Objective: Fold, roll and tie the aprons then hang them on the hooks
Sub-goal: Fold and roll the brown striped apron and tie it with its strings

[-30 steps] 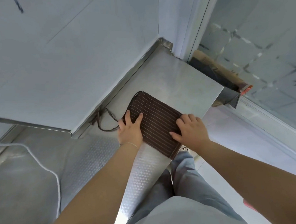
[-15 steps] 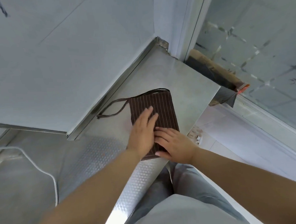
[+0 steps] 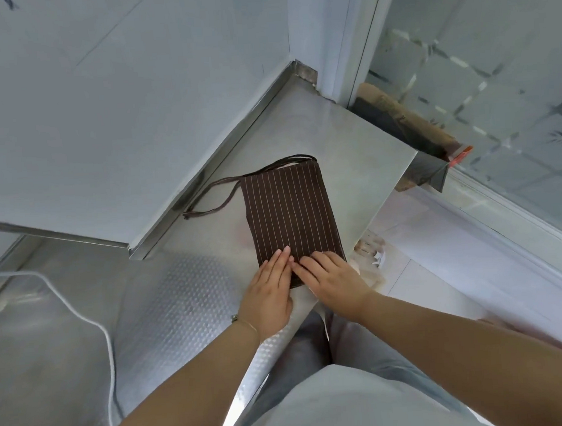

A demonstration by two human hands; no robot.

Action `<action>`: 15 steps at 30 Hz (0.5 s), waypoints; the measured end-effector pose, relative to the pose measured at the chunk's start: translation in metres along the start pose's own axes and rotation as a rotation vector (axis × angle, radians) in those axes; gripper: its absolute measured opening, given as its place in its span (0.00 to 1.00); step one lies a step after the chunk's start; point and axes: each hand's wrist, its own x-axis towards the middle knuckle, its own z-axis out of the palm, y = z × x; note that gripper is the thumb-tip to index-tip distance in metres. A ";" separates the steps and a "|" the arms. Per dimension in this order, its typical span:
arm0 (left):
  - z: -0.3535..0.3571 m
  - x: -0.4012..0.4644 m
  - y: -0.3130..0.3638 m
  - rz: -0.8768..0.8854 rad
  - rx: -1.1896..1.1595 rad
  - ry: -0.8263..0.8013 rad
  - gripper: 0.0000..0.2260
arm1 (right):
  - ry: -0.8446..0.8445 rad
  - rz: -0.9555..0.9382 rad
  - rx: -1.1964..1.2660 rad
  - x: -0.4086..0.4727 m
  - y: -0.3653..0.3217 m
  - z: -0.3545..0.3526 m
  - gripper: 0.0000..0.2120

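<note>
Apron [image 3: 290, 215], brown with pale pinstripes, lay folded into a narrow rectangle on the steel worktop [image 3: 361, 147], near the front edge at the right-hand corner. Long axis ran straight away from the body toward the back wall, stripes along it. Near short end sat under both hands; far short end pointed at the back edge. Ties [image 3: 218, 197] trailed off the far left corner in a loose loop toward the back edge, plus a strand along the far end.

Left hand [image 3: 268, 290] flat, fingers straight and together, pressing on the near left corner of the cloth. Right hand [image 3: 330, 276] flat as well, fingers extended across the near right corner, fingertips touching those of the left at the middle. Neither gripping; both simply bearing down. Equally near to the fabric, side by side at the same end.

Judged from this: fold done, roll not yet begun, likely to start at the near end and travel away along the long axis toward the ties. Risk of the roll skewing if one side led.

Worktop bare brushed steel at this corner, dimpled sheet [image 3: 179, 303] to the left along the front edge, white cable [image 3: 91, 322] curling across it. Grey wall panels behind, frosted glass partition [image 3: 497, 98] to the right, pale tiled floor below.
</note>
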 end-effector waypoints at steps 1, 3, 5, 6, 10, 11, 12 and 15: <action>0.000 0.003 0.005 -0.023 0.002 0.017 0.27 | 0.005 0.030 -0.013 0.002 -0.002 -0.001 0.19; -0.002 0.009 0.013 -0.051 0.000 0.058 0.22 | 0.001 0.103 -0.018 0.005 -0.002 0.000 0.16; -0.004 0.012 0.014 -0.018 0.014 0.145 0.15 | -0.002 0.158 0.011 0.007 -0.003 0.001 0.16; -0.005 0.013 0.012 0.007 0.015 0.185 0.14 | 0.001 0.167 0.013 0.007 -0.004 0.001 0.16; -0.011 0.017 -0.005 0.055 -0.035 0.229 0.10 | -0.006 0.138 0.017 0.006 -0.005 -0.001 0.14; -0.011 0.017 -0.009 0.042 -0.077 0.224 0.09 | 0.008 0.128 0.028 0.005 -0.001 -0.002 0.13; -0.012 0.017 -0.011 0.016 -0.142 0.215 0.09 | 0.017 0.122 0.050 0.003 0.005 -0.003 0.12; -0.016 0.016 -0.015 -0.141 -0.336 0.209 0.12 | -0.019 0.139 0.153 -0.004 0.025 -0.004 0.15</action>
